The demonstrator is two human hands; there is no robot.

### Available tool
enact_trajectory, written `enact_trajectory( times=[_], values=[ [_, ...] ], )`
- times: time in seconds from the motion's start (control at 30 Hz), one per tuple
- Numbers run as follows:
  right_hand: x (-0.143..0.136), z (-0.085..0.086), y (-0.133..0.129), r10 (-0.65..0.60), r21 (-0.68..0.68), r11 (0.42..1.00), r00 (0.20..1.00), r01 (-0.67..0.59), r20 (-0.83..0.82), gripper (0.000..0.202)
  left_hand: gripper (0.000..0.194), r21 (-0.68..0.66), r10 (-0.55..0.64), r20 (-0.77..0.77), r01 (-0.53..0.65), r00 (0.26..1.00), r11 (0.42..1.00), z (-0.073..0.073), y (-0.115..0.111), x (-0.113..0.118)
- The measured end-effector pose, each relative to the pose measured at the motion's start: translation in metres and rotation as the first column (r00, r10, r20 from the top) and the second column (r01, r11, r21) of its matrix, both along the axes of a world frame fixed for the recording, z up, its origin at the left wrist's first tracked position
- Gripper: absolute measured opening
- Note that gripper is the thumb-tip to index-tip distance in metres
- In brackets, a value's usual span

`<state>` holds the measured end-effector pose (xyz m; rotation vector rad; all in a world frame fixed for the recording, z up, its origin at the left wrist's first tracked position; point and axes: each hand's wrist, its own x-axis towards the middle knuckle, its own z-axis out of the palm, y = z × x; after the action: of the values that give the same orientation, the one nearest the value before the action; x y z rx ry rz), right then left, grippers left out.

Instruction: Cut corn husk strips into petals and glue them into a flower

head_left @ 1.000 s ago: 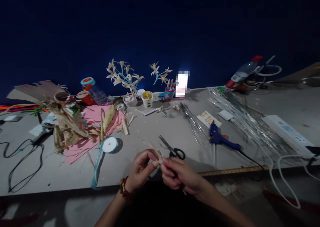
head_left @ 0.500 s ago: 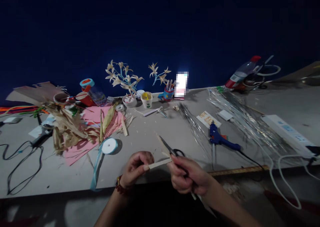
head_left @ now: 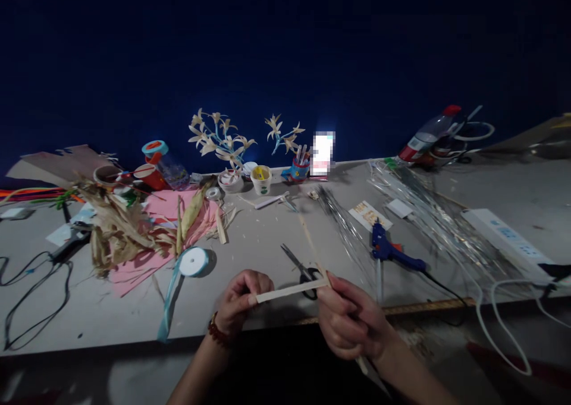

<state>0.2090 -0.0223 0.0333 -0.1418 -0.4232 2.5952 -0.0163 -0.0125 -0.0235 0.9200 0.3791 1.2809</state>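
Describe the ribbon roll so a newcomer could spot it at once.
On the grey table, find the pink paper under the dried husks. The ribbon roll lies by its lower right edge, beyond the left hand. Unlike the small white roll, it has a pale blue rim and trailing tail.

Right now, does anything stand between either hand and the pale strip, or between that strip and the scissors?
Nothing visible does. The left hand pinches one end of the pale strip; the right hand grips the other. The strip crosses over the handles of the scissors in view, with nothing seen between.
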Motion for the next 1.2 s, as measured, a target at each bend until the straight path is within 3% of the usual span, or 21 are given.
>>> enact_trajectory(
  times=[0.1, 0.17, 0.2, 0.23, 0.27, 0.3, 0.33, 0.37, 0.43, 0.5, 0.57, 0.63, 0.67, 0.73, 0.77, 0.9, 1.0, 1.07, 1.2],
  values=[
    [0.009, -0.017, -0.003, -0.036, 0.09, 0.995, 0.999, 0.033, 0.031, 0.062, 0.033, -0.042, -0.006, 0.049, 0.008, 0.999, 0.999, 0.0, 0.001, 0.001],
    [0.019, -0.029, 0.002, -0.17, 0.263, 0.957, 0.968, 0.118, 0.184, 0.067, 0.034, -0.089, 0.048, 0.114, -0.038, 0.992, 0.995, 0.001, 0.001, 0.0],
    [0.026, -0.033, 0.006, -0.286, 0.383, 0.912, 0.9, 0.15, 0.329, 0.069, 0.033, -0.111, 0.086, 0.143, -0.07, 0.986, 0.991, 0.003, 0.001, -0.001],
    [0.033, -0.036, 0.012, -0.436, 0.51, 0.848, 0.735, 0.143, 0.52, 0.068, 0.031, -0.127, 0.121, 0.164, -0.1, 0.979, 0.987, 0.004, 0.002, -0.002],
    [0.039, -0.038, 0.019, -0.577, 0.632, 0.771, 0.497, 0.071, 0.648, 0.066, 0.029, -0.133, 0.148, 0.174, -0.125, 0.974, 0.983, 0.006, 0.002, -0.003],
    [0.045, -0.039, 0.025, -0.696, 0.72, 0.693, 0.234, -0.03, 0.679, 0.063, 0.027, -0.133, 0.166, 0.173, -0.144, 0.971, 0.981, 0.008, 0.002, -0.003],
    [0.05, -0.039, 0.031, -0.745, 0.751, 0.653, 0.094, -0.099, 0.661, 0.056, 0.025, -0.129, 0.177, 0.158, -0.157, 0.971, 0.979, 0.009, 0.002, -0.003],
    [0.054, -0.039, 0.037, -0.776, 0.765, 0.624, -0.013, -0.159, 0.63, 0.047, 0.024, -0.126, 0.188, 0.137, -0.171, 0.973, 0.977, 0.01, 0.002, -0.003],
    [0.057, -0.039, 0.044, -0.815, 0.775, 0.579, -0.131, -0.253, 0.565, 0.03, 0.02, -0.13, 0.215, 0.083, -0.204, 0.973, 0.97, 0.01, 0.002, 0.0],
    [0.054, -0.037, 0.047, -0.88, 0.786, 0.475, -0.235, -0.395, 0.414, 0.023, 0.017, -0.133, 0.245, 0.036, -0.239, 0.969, 0.962, 0.008, 0.001, 0.003],
    [0.041, -0.032, 0.046, -0.946, 0.805, 0.318, -0.223, -0.501, 0.235, 0.024, 0.016, -0.131, 0.273, 0.002, -0.27, 0.962, 0.954, 0.006, 0.001, 0.008],
    [0.02, -0.024, 0.04, -0.98, 0.881, 0.196, -0.068, -0.43, 0.185, 0.023, 0.015, -0.126, 0.295, -0.034, -0.297, 0.955, 0.947, 0.006, 0.001, 0.013],
    [0.007, -0.02, 0.035, -0.976, 0.928, 0.185, 0.053, -0.323, 0.213, 0.021, 0.015, -0.128, 0.308, -0.054, -0.313, 0.95, 0.941, 0.006, 0.0, 0.016],
    [-0.021, -0.013, 0.026, -0.932, 0.967, 0.236, 0.259, -0.099, 0.254, 0.017, 0.017, -0.145, 0.35, -0.098, -0.361, 0.932, 0.921, 0.006, -0.002, 0.022],
    [-0.034, -0.011, 0.022, -0.922, 0.97, 0.242, 0.305, -0.022, 0.237, 0.016, 0.017, -0.155, 0.374, -0.121, -0.39, 0.92, 0.908, 0.006, -0.004, 0.025],
    [-0.059, -0.01, 0.015, -0.939, 0.972, 0.217, 0.293, 0.095, 0.181, 0.014, 0.015, -0.135, 0.396, -0.224, -0.431, 0.891, 0.892, 0.004, -0.012, 0.028],
    [-0.053, -0.008, 0.018, -0.915, 0.973, 0.231, 0.343, 0.012, 0.212, 0.014, 0.017, -0.093, 0.311, -0.264, -0.345, 0.913, 0.934, 0.007, -0.013, 0.021],
    [-0.045, -0.004, 0.02, -0.886, 0.964, 0.232, 0.381, -0.127, 0.264, 0.01, 0.021, -0.087, 0.255, -0.303, -0.293, 0.918, 0.952, 0.013, -0.01, 0.015],
    [-0.038, -0.002, 0.019, -0.852, 0.888, 0.283, 0.331, -0.363, 0.407, 0.007, 0.013, -0.114, 0.18, -0.426, -0.25, 0.887, 0.962, 0.024, -0.004, 0.011]
  ],
)
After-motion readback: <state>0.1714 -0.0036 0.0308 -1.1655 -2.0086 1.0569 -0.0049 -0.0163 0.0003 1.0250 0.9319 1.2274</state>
